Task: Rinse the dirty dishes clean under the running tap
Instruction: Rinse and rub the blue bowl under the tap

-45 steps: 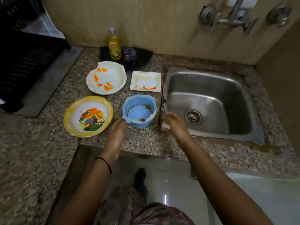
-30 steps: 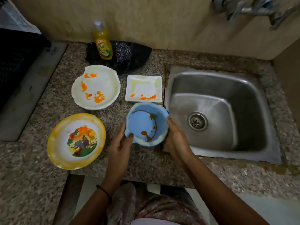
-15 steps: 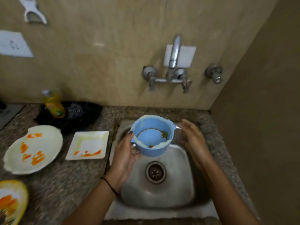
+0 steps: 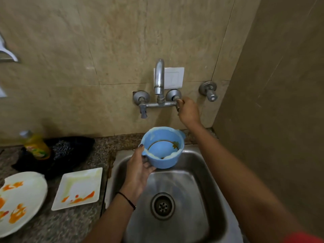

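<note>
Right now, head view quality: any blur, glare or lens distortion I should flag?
Head view: dim, warm light; blue bowl and tap sharp at centre; soap bottle and round plate smeared at the left edge; soft glare on the sink floor; wall seams lean and bow from the wide-angle lens.

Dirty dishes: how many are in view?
3. A blue bowl in the left hand over the sink; a square plate on the counter; a round plate at the left edge, cut off. Others may lie out of frame.
</note>
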